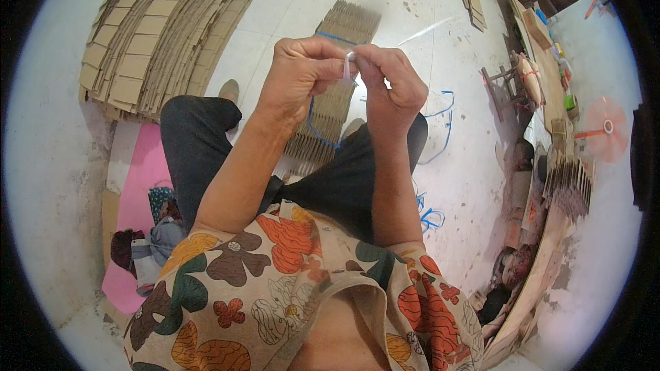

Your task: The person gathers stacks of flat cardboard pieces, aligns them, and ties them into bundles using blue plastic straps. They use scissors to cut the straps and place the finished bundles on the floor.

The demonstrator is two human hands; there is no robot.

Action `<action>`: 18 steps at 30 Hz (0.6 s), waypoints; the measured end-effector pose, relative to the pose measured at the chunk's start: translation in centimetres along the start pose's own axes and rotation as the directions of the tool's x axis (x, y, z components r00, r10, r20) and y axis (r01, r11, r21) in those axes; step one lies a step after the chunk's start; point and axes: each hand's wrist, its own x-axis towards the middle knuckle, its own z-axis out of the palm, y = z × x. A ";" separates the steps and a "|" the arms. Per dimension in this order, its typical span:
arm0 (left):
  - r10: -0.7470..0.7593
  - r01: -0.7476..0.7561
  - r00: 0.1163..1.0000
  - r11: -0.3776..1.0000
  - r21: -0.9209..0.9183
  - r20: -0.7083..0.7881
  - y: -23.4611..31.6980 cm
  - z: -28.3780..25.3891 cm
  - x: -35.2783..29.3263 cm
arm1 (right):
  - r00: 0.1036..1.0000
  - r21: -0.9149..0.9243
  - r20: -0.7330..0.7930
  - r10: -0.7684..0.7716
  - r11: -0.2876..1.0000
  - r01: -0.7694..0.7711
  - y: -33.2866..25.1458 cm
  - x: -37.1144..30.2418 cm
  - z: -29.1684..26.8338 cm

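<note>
In front of me, above the floor, my left hand and my right hand meet, both with fingers closed in a pinch. Between their fingertips is a small white strip, looped at its top; its exact kind is hard to make out. Below the hands, a long bundle of cardboard partition pieces lies on the floor between my legs, partly hidden by my hands. Blue strapping cord runs across and beside this bundle. More of the cord trails over the floor to the right.
Large stacks of flat cardboard stand at the far left. A pink mat with clothes lies at my left. Along the right wall are a small wooden stool, a spinning fan and leaning boards. A tangle of blue cord lies at right.
</note>
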 end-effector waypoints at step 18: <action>0.196 -0.203 0.979 0.946 0.251 0.051 -0.2 1.5 -1.1 | 0.989 -0.287 -0.039 -0.142 0.950 0.125 -0.4 -0.4 0.0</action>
